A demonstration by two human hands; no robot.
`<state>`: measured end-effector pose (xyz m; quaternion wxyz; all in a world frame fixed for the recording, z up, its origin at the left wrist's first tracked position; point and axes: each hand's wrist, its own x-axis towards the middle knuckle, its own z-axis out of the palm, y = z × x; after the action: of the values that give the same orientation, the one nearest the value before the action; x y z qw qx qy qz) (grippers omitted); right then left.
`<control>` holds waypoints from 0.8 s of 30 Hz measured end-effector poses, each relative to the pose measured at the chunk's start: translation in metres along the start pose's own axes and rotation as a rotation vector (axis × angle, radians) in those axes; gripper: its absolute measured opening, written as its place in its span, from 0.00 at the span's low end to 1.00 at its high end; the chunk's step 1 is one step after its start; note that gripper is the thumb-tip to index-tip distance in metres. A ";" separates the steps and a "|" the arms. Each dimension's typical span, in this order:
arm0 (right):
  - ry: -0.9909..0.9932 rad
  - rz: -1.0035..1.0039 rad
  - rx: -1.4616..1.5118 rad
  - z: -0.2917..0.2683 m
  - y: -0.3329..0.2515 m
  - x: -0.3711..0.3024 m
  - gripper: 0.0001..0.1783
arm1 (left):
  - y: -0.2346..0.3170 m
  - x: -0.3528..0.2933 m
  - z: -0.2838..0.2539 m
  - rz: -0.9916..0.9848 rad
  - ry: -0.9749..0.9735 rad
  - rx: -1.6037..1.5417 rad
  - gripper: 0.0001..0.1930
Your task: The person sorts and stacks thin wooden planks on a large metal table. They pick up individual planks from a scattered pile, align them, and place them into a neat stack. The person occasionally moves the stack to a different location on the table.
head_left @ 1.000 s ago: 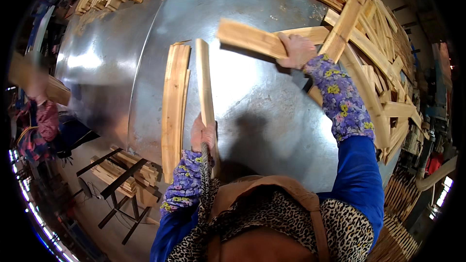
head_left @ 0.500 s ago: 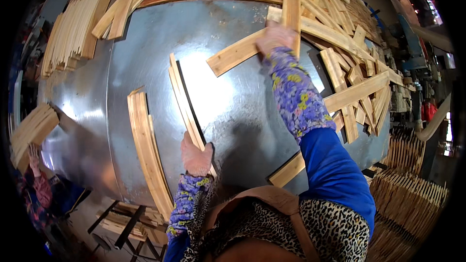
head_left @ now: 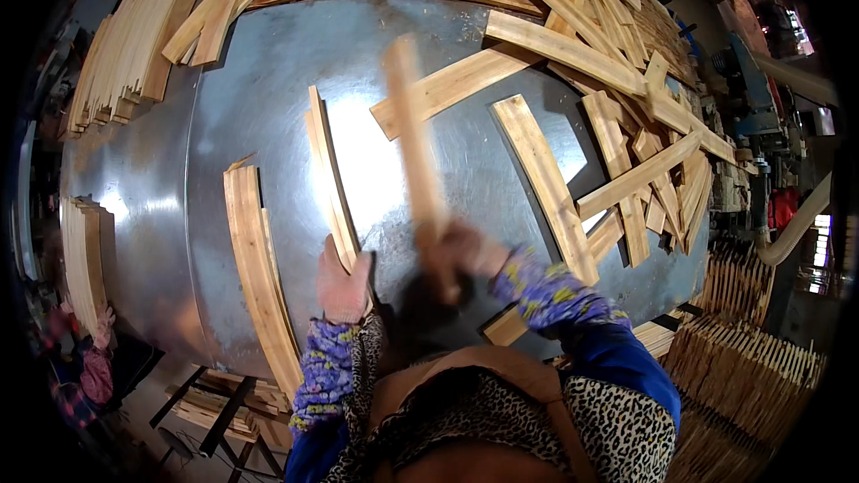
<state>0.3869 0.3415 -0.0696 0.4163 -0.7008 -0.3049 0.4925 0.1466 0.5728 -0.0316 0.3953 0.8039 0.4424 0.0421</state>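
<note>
Near the front edge of the worktop (head_left: 268,80), the left hand (head_left: 343,292) is holding a slim pair of boards (head_left: 328,179) between thumb and fingers, while the right hand (head_left: 472,250), blurred, is gripping a single board (head_left: 412,134) pointing toward the far edge. Loose boards are lying on both sides, with a jumbled pile (head_left: 640,174) crowding the right edge. At the left edge, a co-worker's hands (head_left: 105,326) are grasping a bundle of boards (head_left: 83,259).
</note>
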 end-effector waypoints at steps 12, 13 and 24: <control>0.753 0.501 -1.376 -0.356 -0.107 0.109 0.47 | 0.000 -0.020 0.021 -0.042 0.080 -0.023 0.53; 0.670 0.534 -1.379 -0.363 -0.110 0.110 0.49 | 0.007 -0.019 0.018 -0.044 0.069 -0.047 0.52; -0.044 0.343 0.250 -0.180 -0.235 0.136 0.42 | 0.014 -0.027 -0.006 0.269 0.294 0.211 0.57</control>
<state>0.5980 0.5142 0.1093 0.4034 -0.6744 -0.1267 0.6053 0.1372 0.5526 -0.0107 0.2310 0.8778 0.3861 0.1644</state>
